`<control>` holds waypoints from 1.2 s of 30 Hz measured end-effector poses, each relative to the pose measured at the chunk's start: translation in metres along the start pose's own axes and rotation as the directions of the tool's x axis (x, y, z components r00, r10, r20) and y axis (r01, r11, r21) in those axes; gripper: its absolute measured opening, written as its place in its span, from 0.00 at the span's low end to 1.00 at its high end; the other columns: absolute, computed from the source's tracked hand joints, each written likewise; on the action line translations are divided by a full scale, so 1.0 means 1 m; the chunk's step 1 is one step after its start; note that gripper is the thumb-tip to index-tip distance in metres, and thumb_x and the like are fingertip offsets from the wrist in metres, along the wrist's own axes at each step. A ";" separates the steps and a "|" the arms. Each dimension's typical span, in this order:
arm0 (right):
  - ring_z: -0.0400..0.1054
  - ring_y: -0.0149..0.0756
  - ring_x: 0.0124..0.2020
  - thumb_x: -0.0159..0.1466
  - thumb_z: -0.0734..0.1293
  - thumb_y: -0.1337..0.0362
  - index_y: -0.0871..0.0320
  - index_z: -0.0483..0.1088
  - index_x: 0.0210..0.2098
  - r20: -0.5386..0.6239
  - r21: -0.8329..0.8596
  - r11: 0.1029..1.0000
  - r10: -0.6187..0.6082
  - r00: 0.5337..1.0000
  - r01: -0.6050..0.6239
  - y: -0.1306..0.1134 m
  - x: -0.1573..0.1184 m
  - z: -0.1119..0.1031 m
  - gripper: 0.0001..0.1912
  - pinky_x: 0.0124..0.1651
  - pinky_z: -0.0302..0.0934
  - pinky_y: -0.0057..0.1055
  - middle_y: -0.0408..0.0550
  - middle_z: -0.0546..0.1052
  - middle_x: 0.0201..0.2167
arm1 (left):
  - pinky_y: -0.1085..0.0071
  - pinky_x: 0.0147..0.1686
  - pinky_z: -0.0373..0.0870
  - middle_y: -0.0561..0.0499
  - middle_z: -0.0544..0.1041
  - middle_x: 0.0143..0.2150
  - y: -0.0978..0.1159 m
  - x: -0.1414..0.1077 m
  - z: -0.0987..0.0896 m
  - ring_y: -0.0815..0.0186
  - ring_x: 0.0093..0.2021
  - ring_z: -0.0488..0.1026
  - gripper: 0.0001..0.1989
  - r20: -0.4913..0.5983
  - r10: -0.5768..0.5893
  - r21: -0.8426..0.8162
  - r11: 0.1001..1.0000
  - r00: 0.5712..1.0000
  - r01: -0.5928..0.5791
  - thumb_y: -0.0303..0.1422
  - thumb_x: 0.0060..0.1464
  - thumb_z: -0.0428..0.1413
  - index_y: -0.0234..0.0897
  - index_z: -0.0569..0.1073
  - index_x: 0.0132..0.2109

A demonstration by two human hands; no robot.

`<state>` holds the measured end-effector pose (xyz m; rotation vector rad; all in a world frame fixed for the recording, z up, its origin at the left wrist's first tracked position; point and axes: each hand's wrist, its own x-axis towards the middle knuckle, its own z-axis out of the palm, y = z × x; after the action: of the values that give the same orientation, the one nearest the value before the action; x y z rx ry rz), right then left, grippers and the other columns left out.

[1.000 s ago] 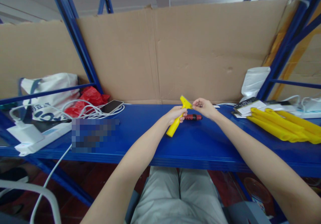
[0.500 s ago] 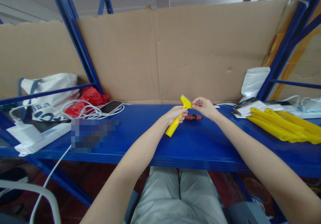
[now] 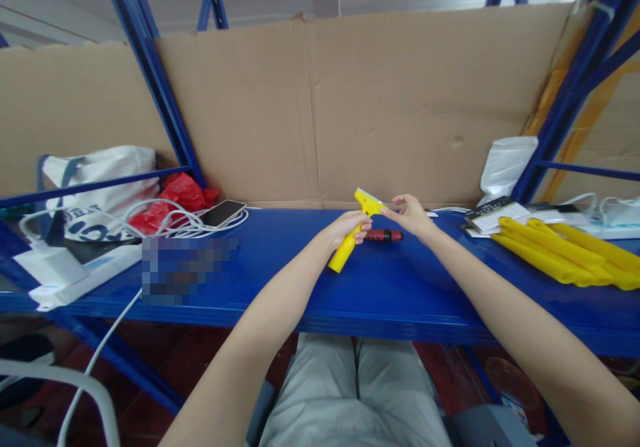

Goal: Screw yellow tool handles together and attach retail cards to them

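Note:
A yellow scraper [image 3: 344,252] with a T-shaped head and a pale blade edge is tilted over the blue table. My left hand [image 3: 349,227] is wrapped round its handle just below the head. My right hand [image 3: 411,216] is at the right end of the head, thumb against or very near it, with the other fingers held apart from the thumb. Whether the thumb touches is hard to tell. Behind the scraper lies a red and black screwdriver-like tool [image 3: 385,235], partly hidden by my left hand.
Several yellow handle-shaped pieces [image 3: 570,253] lie at the right beside a black and white packet [image 3: 495,213]. Leftward are a phone [image 3: 224,213], white cables [image 3: 170,223], a red plastic bag [image 3: 183,193] and a power strip [image 3: 95,277]. A cardboard sheet [image 3: 240,120] stands behind.
My right fingers have spread from a pinch at the end of the scraper head. The head has shifted slightly left, and its blade edge shows more.

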<state>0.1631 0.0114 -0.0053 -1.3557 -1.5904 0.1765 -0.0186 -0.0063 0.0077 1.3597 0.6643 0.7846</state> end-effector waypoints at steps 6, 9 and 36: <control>0.67 0.36 0.41 0.54 0.66 0.51 0.62 0.64 0.46 0.119 0.057 0.987 0.145 0.982 -0.152 -0.010 -0.008 -0.001 0.26 0.42 0.64 0.33 0.56 0.70 0.45 | 0.81 0.10 0.49 0.62 0.58 0.16 0.000 0.001 -0.005 0.79 0.09 0.51 0.08 0.050 0.028 -0.037 0.999 0.998 -0.027 0.22 0.50 0.46 0.38 0.56 0.27; 0.67 0.37 0.43 0.56 0.65 0.52 0.62 0.64 0.48 0.178 -0.007 0.995 0.095 0.980 -0.095 -0.009 -0.009 -0.004 0.25 0.45 0.63 0.34 0.58 0.71 0.47 | 0.81 0.11 0.49 0.62 0.58 0.16 0.001 0.001 -0.004 0.79 0.09 0.51 0.08 -0.001 0.028 -0.056 0.998 1.000 -0.028 0.22 0.51 0.46 0.38 0.56 0.27; 0.63 0.27 0.15 0.50 0.67 0.45 0.59 0.64 0.27 0.168 0.347 0.936 0.001 0.986 -0.060 -0.011 -0.003 -0.025 0.23 0.20 0.58 0.25 0.44 0.71 0.16 | 0.79 0.12 0.50 0.61 0.59 0.15 0.000 0.008 -0.005 0.79 0.10 0.53 0.09 -0.373 -0.023 -0.102 0.995 0.928 -0.017 0.21 0.52 0.45 0.37 0.58 0.27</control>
<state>0.1741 -0.0067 0.0124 -1.1075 -1.5830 0.5788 -0.0178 0.0031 0.0070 1.1222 0.9095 1.0760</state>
